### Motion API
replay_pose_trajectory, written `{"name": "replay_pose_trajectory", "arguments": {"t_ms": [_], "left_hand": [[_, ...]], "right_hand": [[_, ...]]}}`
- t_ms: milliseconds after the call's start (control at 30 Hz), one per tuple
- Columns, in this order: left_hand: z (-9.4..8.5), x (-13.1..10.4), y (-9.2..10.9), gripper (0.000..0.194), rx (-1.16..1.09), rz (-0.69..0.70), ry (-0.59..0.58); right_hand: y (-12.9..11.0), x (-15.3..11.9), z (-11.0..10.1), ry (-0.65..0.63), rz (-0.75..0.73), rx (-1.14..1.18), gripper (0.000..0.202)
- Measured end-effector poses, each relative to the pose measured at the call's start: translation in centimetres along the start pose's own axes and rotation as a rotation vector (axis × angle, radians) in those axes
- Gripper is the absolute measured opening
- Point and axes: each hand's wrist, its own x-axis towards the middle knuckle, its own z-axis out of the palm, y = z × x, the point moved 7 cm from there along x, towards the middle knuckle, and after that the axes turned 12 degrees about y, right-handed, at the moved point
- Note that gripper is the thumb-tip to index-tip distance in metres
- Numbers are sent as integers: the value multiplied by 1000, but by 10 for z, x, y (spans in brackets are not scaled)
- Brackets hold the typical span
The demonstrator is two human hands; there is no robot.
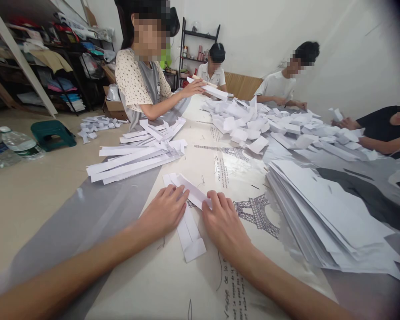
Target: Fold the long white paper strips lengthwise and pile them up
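Observation:
In the middle of the table, a folded white paper strip (193, 192) lies slantwise across a second, longer flat piece of folded paper (189, 235). My left hand (166, 209) grips the upper left part of the slanting strip, its fingers bent over the paper. At the lower right end, my right hand (223, 220) pinches the same strip between curled fingers and thumb. The longer piece runs beneath my left fingertips and comes out toward me, between the two hands. My fingers cover part of both papers.
Long folded strips (136, 162) are piled at the left, and a stack of white sheets (330, 213) lies at the right. A heap of folded paper pieces (246, 120) covers the far table. Several people sit around it. A green stool (53, 134) stands on the floor.

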Motion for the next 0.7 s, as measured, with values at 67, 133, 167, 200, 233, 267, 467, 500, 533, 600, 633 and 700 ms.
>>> {"name": "replay_pose_trajectory", "arguments": {"t_ms": [67, 133, 167, 200, 233, 267, 467, 500, 533, 600, 633, 700], "left_hand": [[1, 0, -2, 38, -19, -4, -1], [1, 0, -4, 39, -46, -17, 10], [1, 1, -5, 39, -64, -26, 15], [0, 1, -5, 40, -87, -35, 20], [0, 2, -6, 40, -113, -47, 22], [0, 3, -8, 40, -143, -63, 22], [4, 4, -13, 49, -203, -120, -3], [6, 3, -13, 51, -194, -115, -12], [7, 3, -13, 52, -189, -108, -24], [9, 2, -14, 54, -190, -88, -51], [9, 3, -14, 55, -196, -73, -64], [7, 4, -15, 56, -223, -28, -86]], "right_hand": [[3, 0, -1, 27, -27, 63, 30], [3, -2, 1, 0, -82, 181, 34], [2, -4, 3, -27, -110, 240, 40], [2, -6, 5, -53, -132, 292, 47], [2, -7, 6, -71, -143, 332, 53], [3, -9, 6, -79, -142, 360, 56], [-2, -7, -3, -126, -135, 346, 38], [-2, -6, -5, -138, -123, 355, 34], [-1, -4, -6, -146, -104, 380, 31], [5, 0, -7, -142, -61, 464, 26], [9, 2, -6, -129, -42, 517, 25], [17, 7, 0, -109, -19, 639, 28]]}}
